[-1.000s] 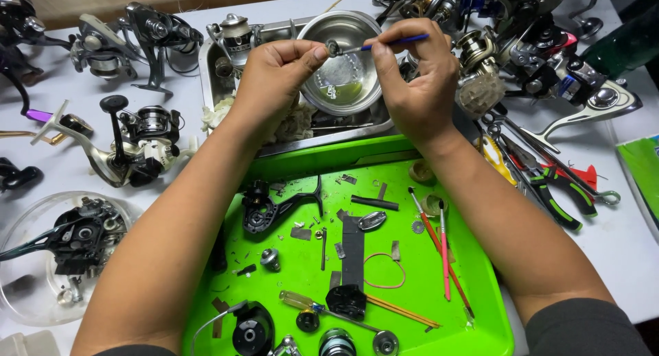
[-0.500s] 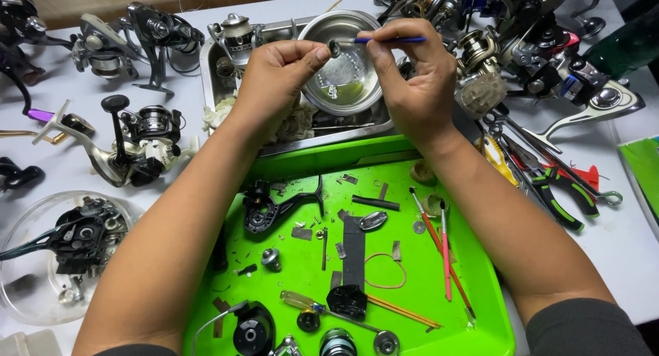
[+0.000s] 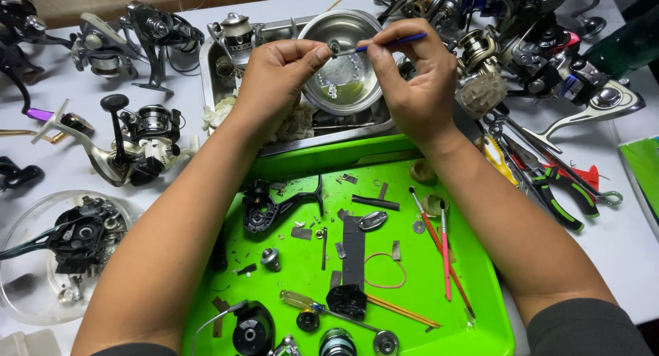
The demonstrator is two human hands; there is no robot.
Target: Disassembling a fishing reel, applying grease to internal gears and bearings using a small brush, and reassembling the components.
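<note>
Small metal ring part [image 3: 334, 48] sits pinched at fingertips of left hand [image 3: 278, 74], held over steel bowl [image 3: 343, 88] in metal tray [image 3: 213, 74] at top of tabletop [image 3: 41, 170]. Just right of it, right hand [image 3: 412, 81] pinches blue-handled brush [image 3: 384, 43], tip touching the part. Green tray [image 3: 473, 287] w/ reel bits lies below both forearms.

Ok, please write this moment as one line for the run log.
left hand: pinches small round metal part | right hand: holds blue-handled brush, tip at part | below: metal bowl in steel tray
</note>
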